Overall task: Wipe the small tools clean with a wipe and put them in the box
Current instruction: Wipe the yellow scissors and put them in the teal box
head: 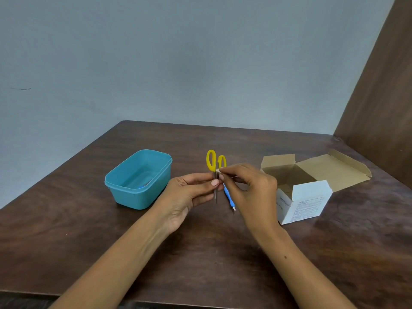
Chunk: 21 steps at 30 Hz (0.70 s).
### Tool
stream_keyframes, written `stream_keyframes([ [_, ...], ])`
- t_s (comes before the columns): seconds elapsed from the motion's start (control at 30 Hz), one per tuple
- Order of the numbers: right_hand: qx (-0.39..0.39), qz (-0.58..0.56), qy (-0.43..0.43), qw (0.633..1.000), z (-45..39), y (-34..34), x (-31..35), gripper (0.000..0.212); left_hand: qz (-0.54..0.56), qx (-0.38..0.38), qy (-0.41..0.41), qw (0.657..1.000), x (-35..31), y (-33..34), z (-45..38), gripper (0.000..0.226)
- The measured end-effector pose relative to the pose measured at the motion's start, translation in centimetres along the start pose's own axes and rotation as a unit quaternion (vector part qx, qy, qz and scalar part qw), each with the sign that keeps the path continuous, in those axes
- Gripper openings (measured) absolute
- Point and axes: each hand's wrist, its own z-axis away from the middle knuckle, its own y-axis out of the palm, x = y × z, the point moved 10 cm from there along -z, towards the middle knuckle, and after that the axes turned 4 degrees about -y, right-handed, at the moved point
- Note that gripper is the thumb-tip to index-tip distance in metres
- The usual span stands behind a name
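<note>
While the left hand (189,192) pinched the upright scissors (215,172), right fingers (225,175) clamped a wipe (221,170) just beside the blades' top.

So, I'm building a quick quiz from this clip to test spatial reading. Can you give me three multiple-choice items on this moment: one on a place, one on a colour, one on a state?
1. Where does the teal plastic tub stand relative to the hands?
A. On the person's left
B. On the person's right
C. Behind the cardboard box

2. What colour are the handles of the scissors?
A. Red
B. Yellow
C. Black

3. What state is the cardboard box in?
A. Taped shut
B. Crushed flat
C. Open, flaps up

Answers:
1. A, as the tub sits on the table beyond the left hand.
2. B, as both handle loops show yellow above the fingers.
3. C, as its flaps stand open past the right hand, showing the inside.
</note>
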Motion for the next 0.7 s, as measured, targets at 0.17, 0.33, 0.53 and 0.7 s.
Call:
stream_keyframes([
  [0.17, 0.023, -0.009, -0.029, 0.999, -0.1, 0.5, 0.8, 0.015, -0.009, -0.01, 0.014, 1.0, -0.3, -0.2, 0.1, 0.021],
  [0.33, 0.044, 0.006, -0.033, 0.998, 0.0, 0.6, 1.0, 0.013, -0.04, -0.027, 0.034, 0.998, -0.6, -0.8, 0.0, 0.024],
  [0.53, 0.014, 0.005, -0.002, 1.0, -0.1, 0.0, 0.4, 0.013, -0.105, -0.011, 0.083, 0.991, -1.4, 0.0, 0.4, 0.025],
  [0.7, 0.069, -0.005, -0.017, 0.997, -0.1, 0.8, 0.9, 0.01, -0.089, -0.024, 0.095, 0.991, -1.9, -0.6, 0.4, 0.028],
])
